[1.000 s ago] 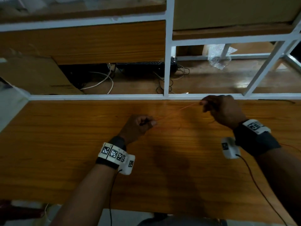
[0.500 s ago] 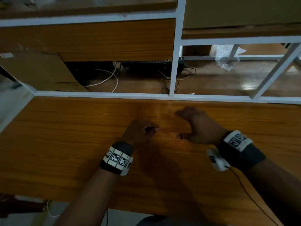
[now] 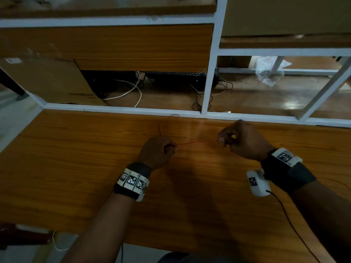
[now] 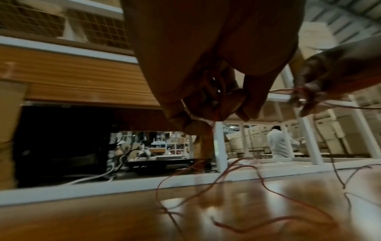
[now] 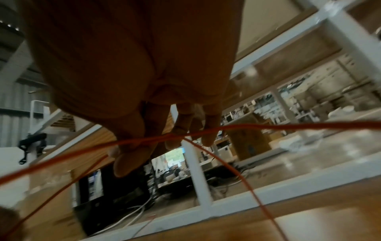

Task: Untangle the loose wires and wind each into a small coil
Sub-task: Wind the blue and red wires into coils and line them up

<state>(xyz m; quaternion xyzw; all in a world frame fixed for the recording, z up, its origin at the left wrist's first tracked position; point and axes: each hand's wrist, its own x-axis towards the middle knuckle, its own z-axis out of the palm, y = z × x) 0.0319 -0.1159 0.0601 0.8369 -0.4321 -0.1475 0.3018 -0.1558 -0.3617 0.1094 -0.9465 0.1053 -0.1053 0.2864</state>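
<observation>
I see an orange wood-grain bench (image 3: 79, 168) with a white frame rail along its far edge; loose loops of thin red wire (image 4: 257, 203) lie on it.

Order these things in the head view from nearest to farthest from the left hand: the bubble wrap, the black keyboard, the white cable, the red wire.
1. The red wire: pinched in the left hand itself, running right.
2. The white cable: behind the table, slightly left.
3. The black keyboard: just past the cable, straight back; close to call with the cable.
4. The bubble wrap: far back right.
</observation>
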